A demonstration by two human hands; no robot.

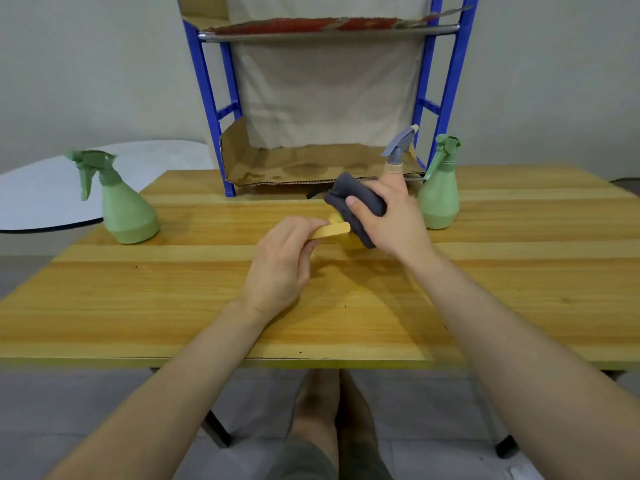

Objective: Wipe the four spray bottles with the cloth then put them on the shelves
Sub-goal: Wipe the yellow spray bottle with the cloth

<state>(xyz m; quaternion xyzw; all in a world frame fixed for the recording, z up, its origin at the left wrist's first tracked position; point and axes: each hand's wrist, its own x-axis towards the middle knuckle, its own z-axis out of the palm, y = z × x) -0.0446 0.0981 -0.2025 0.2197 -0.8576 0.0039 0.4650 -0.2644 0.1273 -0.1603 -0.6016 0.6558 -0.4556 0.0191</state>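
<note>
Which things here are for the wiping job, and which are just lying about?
For the job: grey cloth, bottle being wiped, left green bottle, right green bottle, blue shelf.
Lying about: white round table, cardboard on the shelf.

Both your bare forearms reached from the near edge toward the middle, converging. Your left hand point(280, 265) lay back-up, fingers curled, pinching the yellow base of the bottle point(334, 231). Your right hand point(391, 220) sat just right of it and a little farther, with its thumb laid across the grey cloth point(360, 199) and its fingers wrapped round it.
</note>
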